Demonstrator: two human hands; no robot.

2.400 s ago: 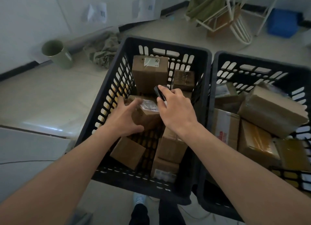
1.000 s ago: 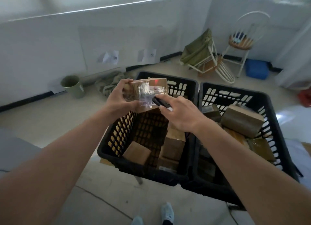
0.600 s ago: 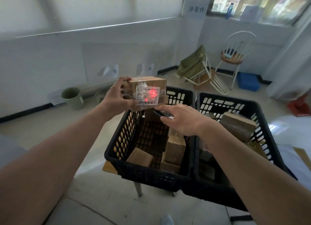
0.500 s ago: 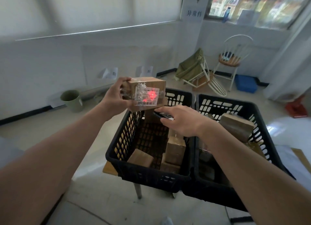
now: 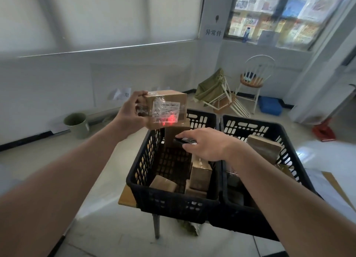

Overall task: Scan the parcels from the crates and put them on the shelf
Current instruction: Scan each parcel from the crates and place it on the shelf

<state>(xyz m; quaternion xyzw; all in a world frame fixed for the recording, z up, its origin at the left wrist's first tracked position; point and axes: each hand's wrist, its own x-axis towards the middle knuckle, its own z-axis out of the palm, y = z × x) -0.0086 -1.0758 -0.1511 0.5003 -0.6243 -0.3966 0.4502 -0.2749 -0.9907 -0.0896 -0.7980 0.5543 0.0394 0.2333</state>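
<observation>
Above the left crate [image 5: 173, 203], my left hand [image 5: 131, 118] grips the raised parcel [image 5: 166, 109], label toward me; my right hand [image 5: 204, 145] curls round the black scanner [image 5: 184, 140], its red spot on the label's lower edge. Risk: the spot seems to sit partly off the barcode, though glare from the tape blurs it, so the read may fail. Against half a second ago, the parcel is turned slightly and the spot lies lower. No shelf is in view. Other parcels remain in both crates.
</observation>
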